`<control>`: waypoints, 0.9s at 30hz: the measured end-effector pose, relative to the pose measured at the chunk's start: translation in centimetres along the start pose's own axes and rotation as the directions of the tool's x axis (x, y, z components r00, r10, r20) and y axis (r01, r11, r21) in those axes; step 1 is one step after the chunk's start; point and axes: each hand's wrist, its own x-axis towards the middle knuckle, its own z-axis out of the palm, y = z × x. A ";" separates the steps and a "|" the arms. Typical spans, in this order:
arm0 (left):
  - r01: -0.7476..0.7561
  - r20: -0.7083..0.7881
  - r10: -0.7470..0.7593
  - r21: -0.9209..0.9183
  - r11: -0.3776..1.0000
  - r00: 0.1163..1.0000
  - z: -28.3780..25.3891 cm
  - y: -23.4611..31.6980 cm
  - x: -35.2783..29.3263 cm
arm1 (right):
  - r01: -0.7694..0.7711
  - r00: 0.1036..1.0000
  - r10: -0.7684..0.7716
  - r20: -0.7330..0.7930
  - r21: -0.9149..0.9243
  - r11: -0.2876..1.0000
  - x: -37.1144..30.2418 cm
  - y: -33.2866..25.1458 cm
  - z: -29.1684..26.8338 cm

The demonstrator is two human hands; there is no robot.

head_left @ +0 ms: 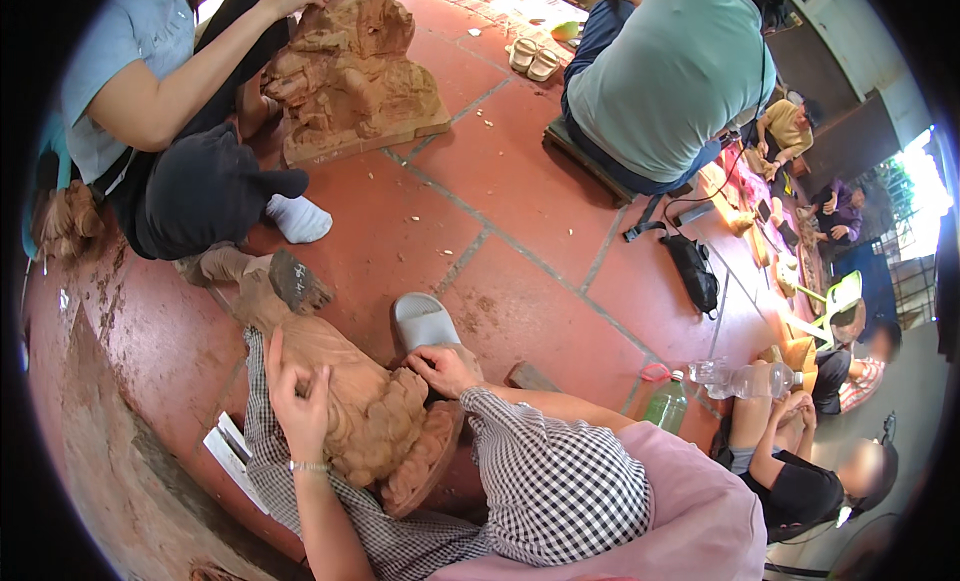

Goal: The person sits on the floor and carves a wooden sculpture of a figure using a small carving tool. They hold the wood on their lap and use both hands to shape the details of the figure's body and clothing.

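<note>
A brown wood carving [345, 386] lies tilted across my lap, with flowing grooves, clustered rounded lumps and a curved base edge [432, 471]. Above its left side is my left hand [299, 396], a bracelet on the wrist. Its fingers are spread and partly bent, with nothing visible in them; whether it touches the wood is unclear. My right hand [447, 369] is closed at the carving's right side, fingers curled down; anything inside them is hidden. Black-and-white checked cloth [560, 476] covers my legs beneath the carving.
A grey slipper [424, 321] is just beyond my right hand. A green-tinted bottle [666, 403] and a clear bottle [765, 380] are at right, near a black pouch [692, 274]. A co-worker sits by a larger carving [355, 81]; others sit farther right. A large timber [130, 461] borders my left.
</note>
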 end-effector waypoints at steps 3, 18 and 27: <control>0.046 -0.059 -0.046 -0.001 0.999 0.997 1.0 -0.2 0.5 | -0.073 0.997 0.072 -0.023 -0.051 0.996 -0.8 -3.3 -0.6; 0.023 -0.206 0.013 0.170 0.985 0.978 0.8 0.0 -1.5 | -0.055 0.998 0.049 -0.037 -0.173 0.983 -0.8 -4.5 -0.9; 0.069 -0.267 -0.006 0.224 0.972 0.964 1.3 0.4 1.0 | -0.064 0.998 0.064 0.005 0.023 0.998 0.4 0.2 0.1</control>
